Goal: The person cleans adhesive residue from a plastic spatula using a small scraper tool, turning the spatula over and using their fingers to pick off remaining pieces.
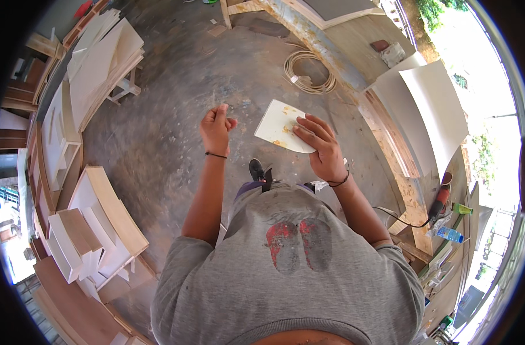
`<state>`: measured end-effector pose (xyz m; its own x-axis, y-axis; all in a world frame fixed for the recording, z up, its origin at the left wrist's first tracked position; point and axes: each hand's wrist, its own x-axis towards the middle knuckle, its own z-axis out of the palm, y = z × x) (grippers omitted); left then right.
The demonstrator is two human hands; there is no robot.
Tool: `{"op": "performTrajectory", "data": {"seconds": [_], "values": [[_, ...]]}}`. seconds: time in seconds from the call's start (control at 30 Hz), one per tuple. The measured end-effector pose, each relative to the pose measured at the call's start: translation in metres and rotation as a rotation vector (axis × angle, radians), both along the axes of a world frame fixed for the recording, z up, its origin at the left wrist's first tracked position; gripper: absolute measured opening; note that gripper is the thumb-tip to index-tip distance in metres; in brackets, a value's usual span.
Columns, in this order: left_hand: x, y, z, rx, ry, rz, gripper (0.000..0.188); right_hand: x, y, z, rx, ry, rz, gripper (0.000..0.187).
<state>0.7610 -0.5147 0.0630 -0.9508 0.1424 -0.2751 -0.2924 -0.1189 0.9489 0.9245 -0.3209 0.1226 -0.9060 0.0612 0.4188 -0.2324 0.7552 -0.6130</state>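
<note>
In front of my body, my right hand (323, 144) grips a flat white piece of board (277, 123) with yellow-brown smears on its face. The fingers lie across its top side and the thumb is hidden beneath. To the left, apart from the board, my left hand (216, 129) is raised with its fingers curled in and the thumb pressed against them. Whether anything small sits in that pinch is hidden. Both wrists wear dark bands.
A coiled hose or cable (309, 72) lies on the stained floor ahead. On the right bench are a large white sheet (438, 109), a red-and-black power tool (439, 201) with a cord and a plastic bottle (450, 234). Stacked panels (104, 69) and wooden cabinet pieces (110, 224) line the left.
</note>
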Motion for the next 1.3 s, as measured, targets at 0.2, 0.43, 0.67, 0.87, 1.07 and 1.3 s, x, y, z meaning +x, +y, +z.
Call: {"op": "performTrajectory", "data": {"seconds": [0.2,0.43,0.67,0.87,1.07,1.3], "values": [[0.021,-0.022,0.039,0.495,-0.373,-0.447,0.032,-0.033,-0.029,0.007,0.213,0.005,0.142,0.052],[-0.005,-0.063,0.021,0.503,-0.089,-0.237,0.031,-0.047,-0.041,-0.003,-0.389,-0.104,-0.261,0.016],[-0.002,-0.086,0.024,0.427,0.045,-0.122,0.029,-0.069,-0.052,-0.019,-0.180,-0.287,-0.170,0.008],[-0.003,-0.093,0.026,0.388,0.089,0.008,0.028,-0.112,-0.093,-0.022,-0.413,-0.036,-0.001,0.012],[-0.010,-0.111,0.029,0.237,0.129,0.091,0.027,-0.134,-0.088,-0.012,-0.290,-0.436,-0.046,0.012],[-0.036,-0.104,0.009,0.180,0.182,0.135,0.030,-0.178,-0.082,-0.066,-0.584,-0.193,0.184,0.009]]}}
